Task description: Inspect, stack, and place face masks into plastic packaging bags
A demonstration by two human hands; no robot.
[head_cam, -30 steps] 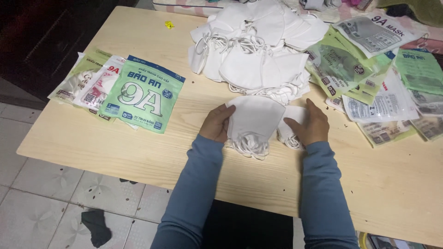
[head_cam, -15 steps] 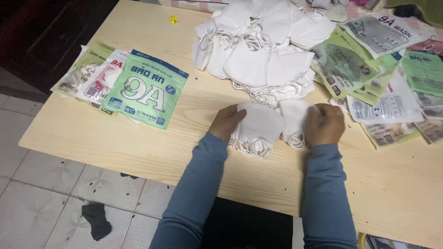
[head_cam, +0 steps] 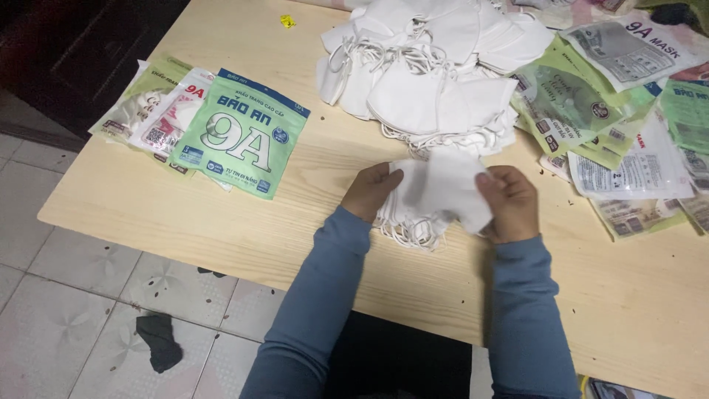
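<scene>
Wooden bench: pale wood-grain bench (head_cam: 221,222) fills the head view, set over a tiled floor (head_cam: 81,325); its far and right edges run out of the picture.
Loose heap: big pile of white fabric face masks with ear loops (head_cam: 436,74) lies at the far middle of the bench, in the same place as a second ago.
Empty packets: spread of green and white printed plastic pouches (head_cam: 628,125) covers the right side, cut off by the frame, so how many there are cannot be told.
Filled packets: short row of green and white pouches (head_cam: 221,133) lies at the left, well apart from the hands.
Small stack: thin bundle of white masks (head_cam: 436,196), pressed flat on the bench a second ago, is now lifted at its near right corner and half turned between both hands, just in front of the heap.
Left hand: left hand (head_cam: 373,191) pinches the stack's left edge, thumb on top, fingers tucked out of sight beneath.
Right hand: right hand (head_cam: 509,203), laid flat on the masks a second ago, is now curled shut on the stack's right corner.
Meaning: bundle reads as gathered and squared, likely at the point of being handled as one piece.
Hidden: count of masks in the stack, and whether their loops hang free underneath, cannot be made out.
Floor scrap: dark crumpled scrap (head_cam: 159,341) lies on the tiles.
Speck: tiny yellow bit (head_cam: 287,21) sits near the far edge.
</scene>
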